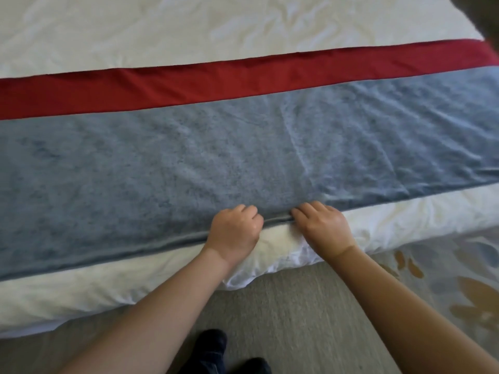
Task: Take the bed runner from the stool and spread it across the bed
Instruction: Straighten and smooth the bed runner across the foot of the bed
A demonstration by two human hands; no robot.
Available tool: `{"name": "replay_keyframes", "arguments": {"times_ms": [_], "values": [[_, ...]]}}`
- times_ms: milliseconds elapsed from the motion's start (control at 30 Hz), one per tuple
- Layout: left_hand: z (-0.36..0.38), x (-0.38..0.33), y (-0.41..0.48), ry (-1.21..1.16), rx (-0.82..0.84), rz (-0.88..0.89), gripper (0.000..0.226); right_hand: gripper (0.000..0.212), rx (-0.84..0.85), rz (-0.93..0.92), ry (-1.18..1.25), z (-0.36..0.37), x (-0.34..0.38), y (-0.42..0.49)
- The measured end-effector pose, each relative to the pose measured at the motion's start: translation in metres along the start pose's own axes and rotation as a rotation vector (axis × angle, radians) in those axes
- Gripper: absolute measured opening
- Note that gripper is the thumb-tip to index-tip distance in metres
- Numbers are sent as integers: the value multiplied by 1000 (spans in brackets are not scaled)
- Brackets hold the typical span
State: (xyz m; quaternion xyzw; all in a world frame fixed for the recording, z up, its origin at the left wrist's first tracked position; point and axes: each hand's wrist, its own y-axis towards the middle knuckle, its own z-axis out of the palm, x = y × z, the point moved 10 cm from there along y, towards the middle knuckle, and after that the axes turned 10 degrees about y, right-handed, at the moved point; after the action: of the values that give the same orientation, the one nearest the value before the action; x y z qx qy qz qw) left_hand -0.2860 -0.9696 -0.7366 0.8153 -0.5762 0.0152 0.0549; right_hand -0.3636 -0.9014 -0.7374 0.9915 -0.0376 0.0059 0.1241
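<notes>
A blue-grey bed runner [216, 157] with a red band [243, 76] along its far side lies flat across the white bed [162, 25], reaching from the left edge of the view to the right. My left hand [235, 230] grips the runner's near hem with curled fingers. Just to its right, my right hand [321, 228] pinches the same hem, the fingertips curled over the edge. A small ridge of fabric stands between the two hands. The stool is out of view.
The white duvet [81, 290] hangs over the near side of the bed, bunched below my hands. Beige carpet [297, 319] with a leaf pattern on the right lies in front. My dark shoes [213, 349] stand close to the bed's edge.
</notes>
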Motion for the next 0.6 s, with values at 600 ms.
{"name": "replay_keyframes", "arguments": {"times_ms": [600], "values": [[5, -83, 62, 37, 36, -95, 33, 28, 35, -82, 20, -9, -96, -49]]}}
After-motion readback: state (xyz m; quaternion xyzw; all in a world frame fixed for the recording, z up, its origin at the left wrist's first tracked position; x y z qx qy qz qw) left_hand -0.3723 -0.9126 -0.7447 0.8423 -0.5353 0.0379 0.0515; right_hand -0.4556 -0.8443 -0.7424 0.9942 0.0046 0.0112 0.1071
